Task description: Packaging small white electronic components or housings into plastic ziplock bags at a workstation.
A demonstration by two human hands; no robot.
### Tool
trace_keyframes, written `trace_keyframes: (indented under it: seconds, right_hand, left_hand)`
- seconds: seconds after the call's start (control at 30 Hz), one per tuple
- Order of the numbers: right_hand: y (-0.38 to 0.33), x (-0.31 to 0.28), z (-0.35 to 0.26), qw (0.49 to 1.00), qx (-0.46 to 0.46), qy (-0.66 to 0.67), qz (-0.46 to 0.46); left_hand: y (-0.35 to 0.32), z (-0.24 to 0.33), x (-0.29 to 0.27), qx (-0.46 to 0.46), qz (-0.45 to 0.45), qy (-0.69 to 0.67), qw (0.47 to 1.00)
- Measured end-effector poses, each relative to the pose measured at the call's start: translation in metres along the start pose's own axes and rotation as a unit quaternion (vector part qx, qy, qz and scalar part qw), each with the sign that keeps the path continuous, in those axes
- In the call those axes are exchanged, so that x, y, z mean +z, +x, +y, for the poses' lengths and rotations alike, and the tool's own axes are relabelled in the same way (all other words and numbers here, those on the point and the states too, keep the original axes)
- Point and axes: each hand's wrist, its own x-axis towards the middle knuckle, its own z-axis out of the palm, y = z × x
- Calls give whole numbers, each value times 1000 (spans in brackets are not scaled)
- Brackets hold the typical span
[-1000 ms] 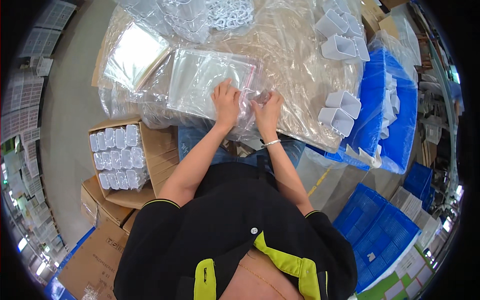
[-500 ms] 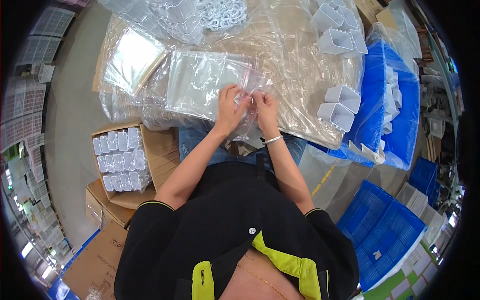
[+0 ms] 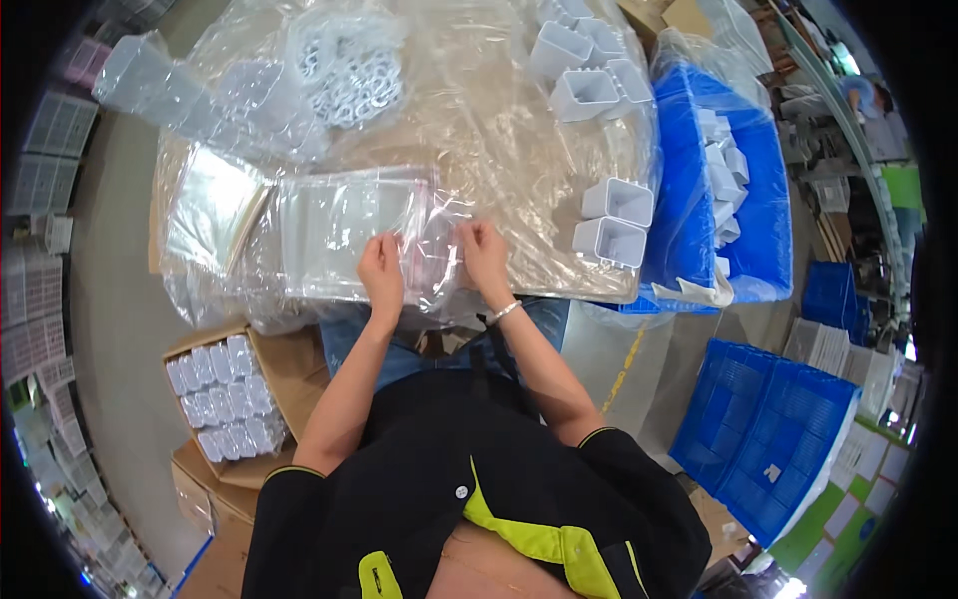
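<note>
The stack of clear plastic bags (image 3: 329, 235) lay left of centre in the frame, slick and glossy, with a pinkish strip (image 3: 423, 232) down its right side. I saw the right hand (image 3: 484, 260) near the middle, thumb and fingers pinched on thin crinkly film (image 3: 444, 238). The left hand (image 3: 382, 272) had its fingertips bunched together at the stack, but honestly I couldn't tell if they'd caught any film. Boxy, tapered white cups (image 3: 611, 242) stood right of centre, beside a blue plastic bin (image 3: 772, 200).

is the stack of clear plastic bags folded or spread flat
Spread flat: the stack of clear plastic bags lies as a broad rectangle on the brown film-covered table.
</note>
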Motion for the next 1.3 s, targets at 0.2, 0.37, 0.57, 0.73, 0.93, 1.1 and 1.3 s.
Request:
trace_keyframes:
  seconds: [0.2,0.37,0.57,0.73,0.93,1.1,1.3]
  right_hand:
    - [126,-70,-119,880,-285,-257,279]
    - [203,-119,-125,839,-114,-504,171]
    - [99,-113,-163,841,-296,-423,160]
    - [-14,-79,-127,956,-236,-176,-9]
    - [-61,-47,-52,960,-183,-210,-29]
    - [-80,-29,-72,864,-373,-330,-74]
    - [-82,-8,-78,941,-304,-143,-49]
  left_hand:
    - [-23,2,14,163,-28,115,980]
    - [-22,-8,12,332,-72,231,912]
    - [-19,9,30,292,-95,248,919]
    - [-15,11,36,241,-107,239,934]
    - [-4,4,26,89,-107,-55,989]
    - [-12,19,12,-5,-141,-113,984]
    - [-4,8,5,49,-90,23,994]
